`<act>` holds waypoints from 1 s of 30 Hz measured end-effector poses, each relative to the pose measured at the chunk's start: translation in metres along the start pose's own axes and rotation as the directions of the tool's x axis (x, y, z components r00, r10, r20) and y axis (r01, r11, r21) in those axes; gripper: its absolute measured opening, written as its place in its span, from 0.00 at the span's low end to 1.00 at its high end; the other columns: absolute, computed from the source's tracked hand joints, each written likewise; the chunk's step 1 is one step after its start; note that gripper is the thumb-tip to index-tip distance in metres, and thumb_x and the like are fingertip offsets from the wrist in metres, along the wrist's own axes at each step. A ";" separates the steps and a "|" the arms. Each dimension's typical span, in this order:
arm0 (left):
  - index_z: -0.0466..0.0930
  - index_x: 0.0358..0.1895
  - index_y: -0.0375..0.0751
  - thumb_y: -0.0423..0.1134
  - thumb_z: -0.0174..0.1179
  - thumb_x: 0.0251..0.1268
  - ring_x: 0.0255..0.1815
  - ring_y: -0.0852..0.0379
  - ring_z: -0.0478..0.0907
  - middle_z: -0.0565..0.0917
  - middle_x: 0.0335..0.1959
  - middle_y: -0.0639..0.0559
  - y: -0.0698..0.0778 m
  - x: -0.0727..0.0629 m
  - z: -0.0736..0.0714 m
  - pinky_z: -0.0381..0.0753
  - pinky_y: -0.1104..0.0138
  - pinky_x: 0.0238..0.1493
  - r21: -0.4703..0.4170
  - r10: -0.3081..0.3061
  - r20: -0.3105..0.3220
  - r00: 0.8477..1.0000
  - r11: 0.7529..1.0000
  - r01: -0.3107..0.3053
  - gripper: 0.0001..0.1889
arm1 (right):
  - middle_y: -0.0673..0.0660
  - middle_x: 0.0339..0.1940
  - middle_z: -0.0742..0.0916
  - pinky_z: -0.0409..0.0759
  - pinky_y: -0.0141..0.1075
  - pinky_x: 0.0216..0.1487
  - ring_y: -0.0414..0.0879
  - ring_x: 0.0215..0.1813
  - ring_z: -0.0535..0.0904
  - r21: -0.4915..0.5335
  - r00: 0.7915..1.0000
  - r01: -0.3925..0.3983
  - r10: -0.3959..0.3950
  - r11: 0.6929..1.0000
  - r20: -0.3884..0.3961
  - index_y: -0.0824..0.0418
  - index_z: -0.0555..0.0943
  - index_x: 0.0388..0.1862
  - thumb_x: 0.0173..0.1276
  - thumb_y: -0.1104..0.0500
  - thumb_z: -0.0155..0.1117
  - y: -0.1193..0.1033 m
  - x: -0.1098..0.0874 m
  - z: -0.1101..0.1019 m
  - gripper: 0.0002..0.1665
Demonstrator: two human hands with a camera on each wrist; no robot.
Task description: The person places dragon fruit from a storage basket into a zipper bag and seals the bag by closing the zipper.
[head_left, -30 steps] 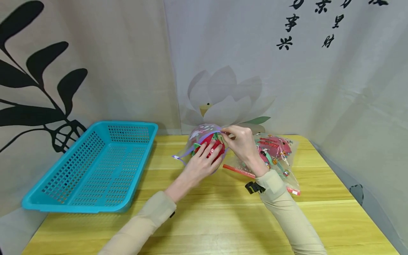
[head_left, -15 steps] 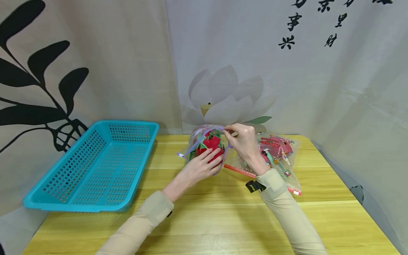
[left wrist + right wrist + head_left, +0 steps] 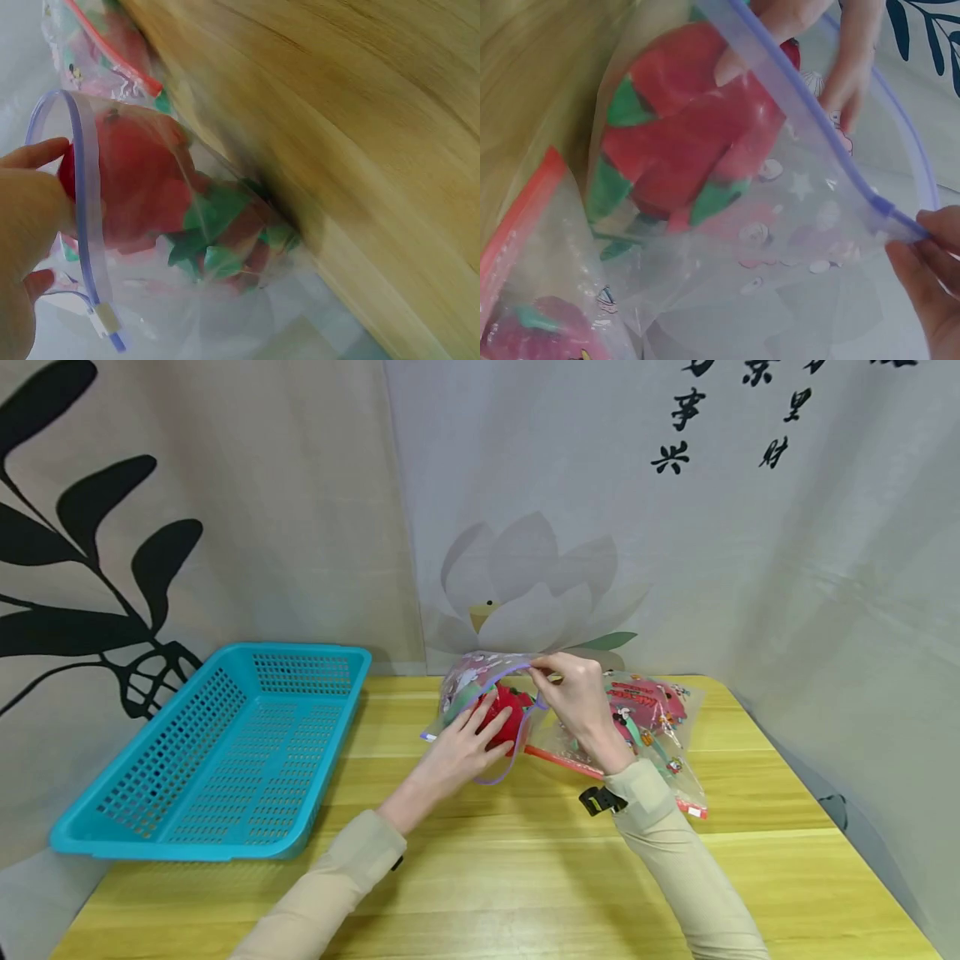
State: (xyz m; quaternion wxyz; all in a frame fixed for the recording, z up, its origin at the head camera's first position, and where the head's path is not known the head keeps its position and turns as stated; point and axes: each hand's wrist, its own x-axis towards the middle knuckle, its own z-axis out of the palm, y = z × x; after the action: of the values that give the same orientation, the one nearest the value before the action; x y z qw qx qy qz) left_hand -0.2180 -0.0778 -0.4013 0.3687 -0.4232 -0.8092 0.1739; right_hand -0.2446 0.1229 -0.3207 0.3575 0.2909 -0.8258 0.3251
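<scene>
A clear zip bag (image 3: pixel 471 670) with a purple zip strip stands at the back middle of the table, its mouth open toward me. A red toy dragon fruit (image 3: pixel 682 142) with green scales lies inside, near the mouth. Deeper in, the left wrist view shows another red and green piece (image 3: pixel 217 217). My left hand (image 3: pixel 457 752) reaches through the mouth, its spread, mostly straight fingers lying on the dragon fruit. My right hand (image 3: pixel 576 697) pinches the zip strip at the bag's upper right corner between thumb and fingers.
Right of the bag, a second clear bag (image 3: pixel 656 706) with red zip strips and pink contents lies on the wooden table (image 3: pixel 525 877). A blue perforated basket (image 3: pixel 296 752) stands at the left. A patterned cloth (image 3: pixel 330 527) hangs close behind.
The red dragon fruit now shows behind the purple strip, and the bag's mouth hangs lower at the front. My left fingers have spread over the fruit. My right hand keeps its pinch.
</scene>
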 end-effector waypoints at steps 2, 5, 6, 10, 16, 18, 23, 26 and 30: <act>0.80 0.53 0.59 0.41 0.69 0.53 0.66 0.40 0.69 0.75 0.63 0.47 0.001 -0.002 0.000 0.72 0.58 0.65 -0.003 -0.009 0.016 1.000 1.000 0.009 0.22 | 0.62 0.30 0.89 0.85 0.39 0.32 0.51 0.32 0.87 0.004 1.000 0.003 -0.003 1.000 -0.009 0.68 0.87 0.31 0.60 0.69 0.66 0.001 0.000 0.001 0.04; 0.76 0.58 0.58 0.41 0.70 0.52 0.65 0.42 0.71 0.74 0.64 0.47 0.005 -0.002 -0.002 0.76 0.60 0.62 -0.002 -0.042 0.057 0.997 0.999 0.042 0.27 | 0.63 0.31 0.89 0.86 0.40 0.32 0.51 0.32 0.87 0.013 1.000 0.011 -0.010 1.000 -0.016 0.68 0.87 0.31 0.60 0.69 0.66 0.001 0.000 0.001 0.04; 0.74 0.60 0.57 0.41 0.71 0.51 0.64 0.41 0.72 0.73 0.65 0.46 0.007 -0.002 -0.003 0.77 0.61 0.60 -0.012 -0.066 0.078 0.995 0.998 0.067 0.30 | 0.63 0.31 0.89 0.85 0.40 0.31 0.51 0.32 0.87 0.013 1.000 0.014 -0.014 1.000 -0.017 0.68 0.87 0.31 0.60 0.69 0.66 0.001 0.000 0.001 0.04; 0.69 0.65 0.54 0.42 0.75 0.44 0.59 0.41 0.76 0.67 0.69 0.43 0.014 0.001 -0.007 0.81 0.61 0.54 -0.059 -0.178 0.158 0.971 0.980 0.189 0.39 | 0.62 0.31 0.89 0.85 0.40 0.31 0.51 0.32 0.87 0.006 1.000 0.020 -0.019 1.000 -0.004 0.68 0.87 0.32 0.60 0.68 0.66 -0.001 -0.001 0.002 0.04; 0.70 0.65 0.53 0.44 0.76 0.41 0.62 0.40 0.74 0.69 0.69 0.45 0.017 0.005 -0.005 0.78 0.59 0.59 -0.060 -0.222 0.184 0.958 0.970 0.236 0.41 | 0.63 0.31 0.89 0.85 0.40 0.31 0.52 0.32 0.87 0.015 1.000 0.009 -0.009 1.000 -0.004 0.68 0.87 0.32 0.60 0.69 0.65 -0.003 -0.001 0.002 0.04; 0.69 0.65 0.53 0.44 0.76 0.41 0.65 0.40 0.71 0.69 0.69 0.46 0.017 0.007 -0.003 0.77 0.58 0.61 -0.052 -0.228 0.189 0.955 0.969 0.241 0.41 | 0.63 0.31 0.89 0.85 0.40 0.31 0.51 0.32 0.87 0.015 1.000 0.009 -0.009 1.000 -0.008 0.68 0.87 0.32 0.60 0.69 0.66 -0.002 -0.001 0.002 0.04; 0.70 0.64 0.54 0.43 0.74 0.44 0.68 0.39 0.68 0.69 0.69 0.47 0.017 0.014 0.003 0.76 0.57 0.61 -0.047 -0.240 0.164 0.957 0.967 0.250 0.38 | 0.62 0.31 0.89 0.85 0.38 0.31 0.51 0.32 0.87 0.009 1.000 0.018 -0.018 1.000 -0.009 0.68 0.87 0.32 0.58 0.69 0.67 -0.003 0.000 0.001 0.04; 0.70 0.64 0.54 0.43 0.73 0.46 0.69 0.39 0.67 0.70 0.69 0.48 0.018 0.016 0.005 0.76 0.56 0.61 -0.055 -0.248 0.160 0.956 0.964 0.259 0.37 | 0.62 0.31 0.89 0.85 0.37 0.31 0.50 0.32 0.87 0.006 1.000 0.023 -0.023 1.000 -0.010 0.68 0.87 0.31 0.58 0.69 0.67 -0.003 0.000 0.001 0.03; 0.70 0.65 0.55 0.43 0.73 0.46 0.70 0.42 0.65 0.69 0.69 0.49 0.018 0.019 0.006 0.77 0.57 0.60 -0.050 -0.265 0.173 0.949 0.960 0.277 0.38 | 0.63 0.31 0.89 0.85 0.38 0.31 0.51 0.31 0.87 -0.010 0.999 0.028 -0.028 1.000 -0.016 0.68 0.87 0.31 0.59 0.69 0.66 -0.002 0.002 0.001 0.04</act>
State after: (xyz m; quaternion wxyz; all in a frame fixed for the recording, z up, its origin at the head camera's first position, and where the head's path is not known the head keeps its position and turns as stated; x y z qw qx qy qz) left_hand -0.2196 -0.0517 -0.4080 0.3051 -0.3058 -0.8930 0.1260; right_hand -0.2446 0.1204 -0.3194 0.3701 0.2979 -0.8203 0.3183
